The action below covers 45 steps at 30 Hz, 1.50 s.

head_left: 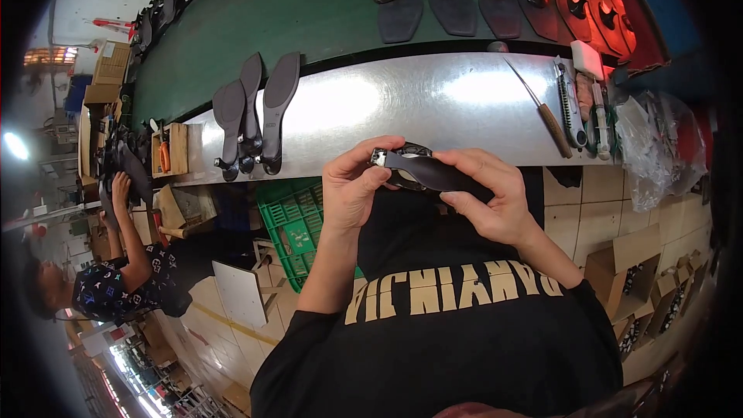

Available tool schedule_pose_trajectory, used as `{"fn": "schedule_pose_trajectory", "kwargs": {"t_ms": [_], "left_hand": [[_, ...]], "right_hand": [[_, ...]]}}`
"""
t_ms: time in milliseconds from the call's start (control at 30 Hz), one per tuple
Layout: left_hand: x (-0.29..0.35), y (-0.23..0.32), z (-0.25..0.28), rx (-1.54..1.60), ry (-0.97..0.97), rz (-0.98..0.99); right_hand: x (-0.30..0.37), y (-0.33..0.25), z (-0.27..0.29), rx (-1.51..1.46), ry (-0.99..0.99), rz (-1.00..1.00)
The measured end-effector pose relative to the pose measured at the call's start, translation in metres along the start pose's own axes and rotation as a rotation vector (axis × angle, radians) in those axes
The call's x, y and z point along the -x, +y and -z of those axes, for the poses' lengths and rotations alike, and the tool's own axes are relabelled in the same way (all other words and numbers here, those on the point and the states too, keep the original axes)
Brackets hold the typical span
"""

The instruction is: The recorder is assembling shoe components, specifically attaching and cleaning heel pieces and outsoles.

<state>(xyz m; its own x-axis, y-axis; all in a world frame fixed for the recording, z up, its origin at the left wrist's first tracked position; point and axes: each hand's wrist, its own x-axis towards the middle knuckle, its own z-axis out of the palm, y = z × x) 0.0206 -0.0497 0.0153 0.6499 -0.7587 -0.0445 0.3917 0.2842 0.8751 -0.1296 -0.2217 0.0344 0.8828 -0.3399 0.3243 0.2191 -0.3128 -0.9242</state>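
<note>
Both my hands hold one dark sandal (pixel 433 173) in front of my chest, just off the near edge of the steel worktop. The fingers and thumb of my left hand (pixel 353 178) pinch it at the end with a small shiny heel (pixel 378 157). My right hand (pixel 491 190) grips the sole's other end between thumb and fingers. A curved black strap shows between the hands; part of the sandal is hidden by the fingers. To the left on the steel lie several dark sandals (pixel 282 81) with their soles up and shiny heels toward me.
Beyond the steel worktop (pixel 410 93) runs a green belt (pixel 309 8) with a row of sandals (pixel 451 11). At right lie an awl (pixel 551 124), a utility knife (pixel 569 108) and a plastic bag (pixel 658 139). A green crate (pixel 292 236) stands below; a co-worker (pixel 116 279) works at left.
</note>
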Motion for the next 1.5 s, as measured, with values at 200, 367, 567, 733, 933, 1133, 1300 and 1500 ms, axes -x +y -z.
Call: {"fn": "schedule_pose_trajectory", "kwargs": {"t_ms": [200,367,567,733,933,1133,1300,1500], "left_hand": [[0.001,0.000,0.002,0.003,0.001,-0.008],[0.002,-0.001,0.002,-0.074,0.019,-0.041],[0.003,-0.003,0.003,-0.159,-0.003,-0.102],[0.003,-0.003,0.005,-0.238,-0.078,-0.154],[0.002,-0.004,0.009,-0.307,-0.182,-0.195],[0.001,-0.005,0.014,-0.273,-0.240,-0.141],[0.000,-0.001,0.013,-0.376,-0.293,-0.149],[0.003,0.003,0.007,-0.454,-0.328,-0.137]], "right_hand": [[-0.001,-0.002,0.000,-0.002,-0.014,-0.010],[-0.001,-0.005,0.000,0.007,-0.032,-0.032],[-0.002,-0.007,0.003,0.080,-0.031,-0.020],[-0.006,-0.012,0.009,0.257,-0.116,0.087],[-0.007,-0.017,0.011,0.303,-0.139,0.105],[-0.004,-0.013,0.008,0.344,-0.104,0.144],[-0.001,-0.011,0.006,0.363,-0.119,0.136],[0.004,-0.013,0.004,0.406,-0.134,0.127]]}}
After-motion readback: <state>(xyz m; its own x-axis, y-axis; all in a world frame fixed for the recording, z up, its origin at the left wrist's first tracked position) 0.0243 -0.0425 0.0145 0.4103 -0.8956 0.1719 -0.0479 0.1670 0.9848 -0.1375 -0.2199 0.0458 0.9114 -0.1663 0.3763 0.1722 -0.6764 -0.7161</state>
